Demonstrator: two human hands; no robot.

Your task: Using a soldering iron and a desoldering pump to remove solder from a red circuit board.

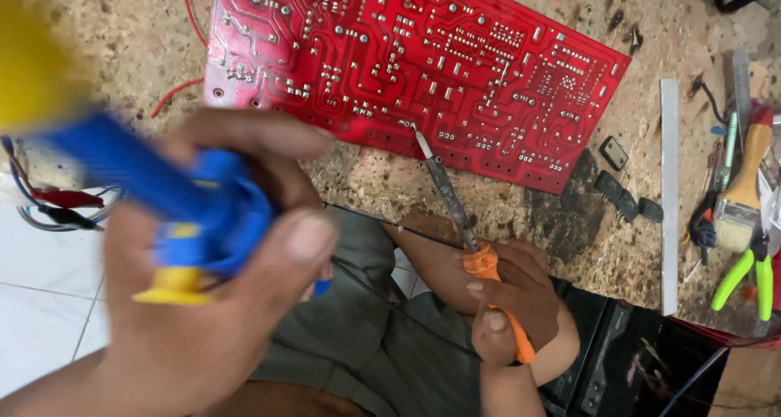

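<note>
A large red printed circuit board (415, 67), solder side up with silvery joints and traces, lies flat on a stained, speckled stone tabletop (569, 222). The right hand (512, 291) is closed around the orange handle of a soldering iron (455, 213), whose dark, scorched metal shaft slants up so that its tip touches a joint at the board's near edge. The left hand (203, 303), close to the camera and blurred, is wrapped around a blue and yellow plastic desoldering pump (163, 197), held off the board on its near left side. The step in hand looks like heating one joint; the pump's nozzle would have to come right beside the tip. To the right of the board lie a pale metal strip (669, 197), a wooden-handled brush (744, 193) and green-handled pliers (748, 275).
</note>
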